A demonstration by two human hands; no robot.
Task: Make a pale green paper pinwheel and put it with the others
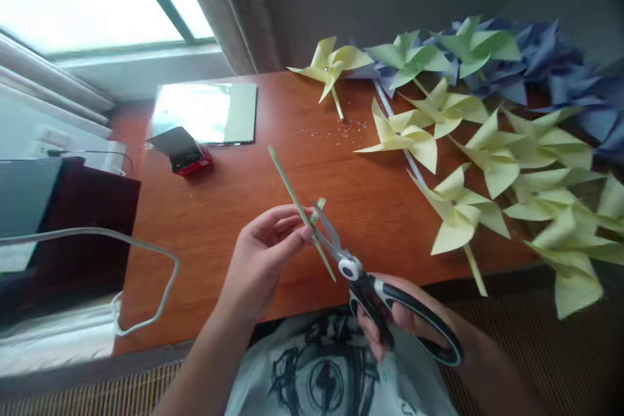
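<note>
Scissors with black and white handles sit at lower centre, the right hand closed through the loops, its grip firm on them. Their slim metal blades point up and left, slightly parted around a thin pale green stick. This stick runs diagonally from upper left to lower right above the glossy reddish wooden worktop. Left hand, at centre, pinches the stick between thumb and fingertips. Folded paper pinwheels, yellow, green and blue, crowd the right side. One flat shiny sheet lies upper left.
</note>
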